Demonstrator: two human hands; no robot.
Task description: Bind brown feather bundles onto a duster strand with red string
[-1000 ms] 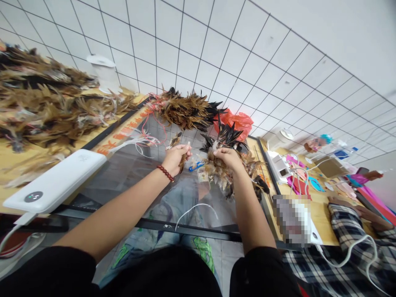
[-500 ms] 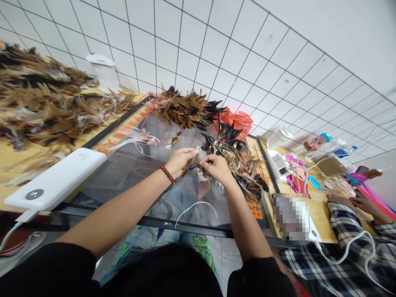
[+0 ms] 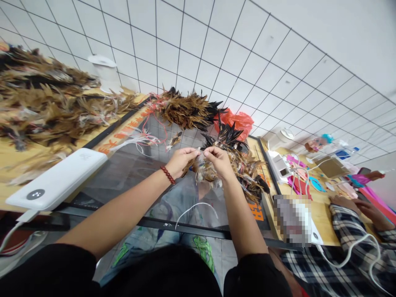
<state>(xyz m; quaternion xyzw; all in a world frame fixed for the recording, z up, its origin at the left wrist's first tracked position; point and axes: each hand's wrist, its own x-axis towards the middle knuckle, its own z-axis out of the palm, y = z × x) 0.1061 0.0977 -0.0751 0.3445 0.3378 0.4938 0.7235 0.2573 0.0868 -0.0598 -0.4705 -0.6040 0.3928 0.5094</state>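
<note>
My left hand [image 3: 182, 161], with a beaded bracelet [image 3: 167, 175] on its wrist, is closed in a pinch on a few brown feathers [image 3: 186, 168]. Their pale ends poke up by the thumb. Close beside it, my right hand [image 3: 220, 161] pinches with thumb and forefinger at those pale ends. What sits between its fingertips is too small to make out. Behind and under the right hand spreads a loose pile of black, brown and white feathers [image 3: 247, 163]. One small feather tuft [image 3: 175, 140] lies apart, beyond my left hand.
Bundled feathers [image 3: 185, 108] lie at the back by a red plastic bag [image 3: 236, 123]. White ties [image 3: 136, 140] and a white power bank [image 3: 55, 177] are on the left, with more feathers [image 3: 46, 103]. A co-worker's plaid sleeve [image 3: 348, 225] rests at the right.
My right hand has risen slightly, and its fingertips have come up to the pale feather ends at my left fingertips. My left hand has stayed nearly in place.
</note>
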